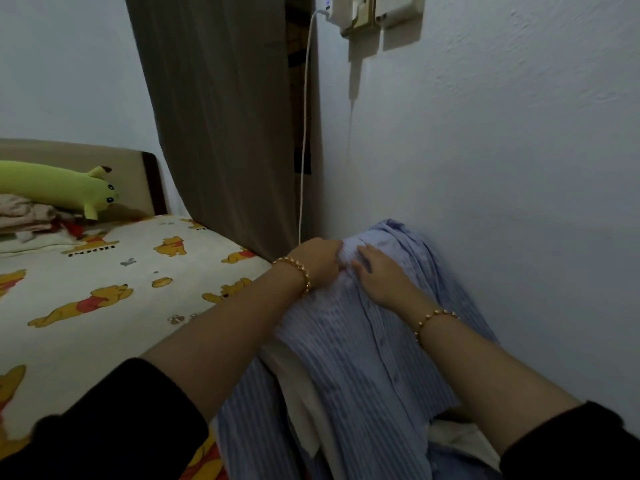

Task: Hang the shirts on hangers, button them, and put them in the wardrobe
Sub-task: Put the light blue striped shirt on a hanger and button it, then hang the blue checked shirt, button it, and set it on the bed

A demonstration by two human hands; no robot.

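Bears in red tops are printed all over the cream bed sheet [121, 271] on the left. A long, soft green toy [59, 185] with pointy ears lies on a pile of folded clothes [24, 216] at the far end. A brown curtain [221, 116] hangs in smooth folds, and a thin white cable [304, 133] runs down beside it.

The left hand [317, 259] has its fingers curled into the shirt [363, 375] and grips a bunch of the cloth near the top. The right hand [381, 275] rests just beside it, with its fingers lying mostly straight on the cloth. Both wrists wear gold bead bracelets [294, 268].

The shirt is pale blue with thin stripes and small buttons down the front. It lies in a rumpled heap at the right edge of the bed, over a cream cloth [304, 393], close to the bumpy white wall [519, 133].
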